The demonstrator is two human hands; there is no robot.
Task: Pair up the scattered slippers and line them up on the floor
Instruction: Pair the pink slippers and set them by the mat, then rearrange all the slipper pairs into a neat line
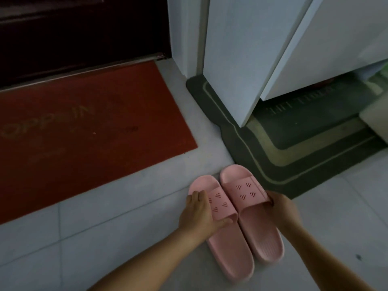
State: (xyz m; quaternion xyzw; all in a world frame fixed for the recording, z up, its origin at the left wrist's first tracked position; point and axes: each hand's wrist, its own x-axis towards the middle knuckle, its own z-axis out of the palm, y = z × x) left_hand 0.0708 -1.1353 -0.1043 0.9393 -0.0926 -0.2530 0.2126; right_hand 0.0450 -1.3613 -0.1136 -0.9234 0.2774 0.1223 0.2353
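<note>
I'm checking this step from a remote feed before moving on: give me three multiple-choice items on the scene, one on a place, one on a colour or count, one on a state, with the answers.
1. Where does the pair of pink slippers lie?
A. on the red doormat
B. on the tiled floor, between the two mats
C. inside the cabinet

2. How many slippers are in view?
A. one
B. two
C. four

3. What is the left hand doing?
A. hanging idle in the air
B. holding the strap of the left slipper
C. pressing on the red doormat

Answers:
1 B: both soles sit on the pale floor, near the red doormat and the toes close to the dark mat.
2 B: only one pink pair shows.
3 B: its fingers lie over the strap and the thumb hooks the strap's rear edge, while the right hand grips the right slipper.
</note>
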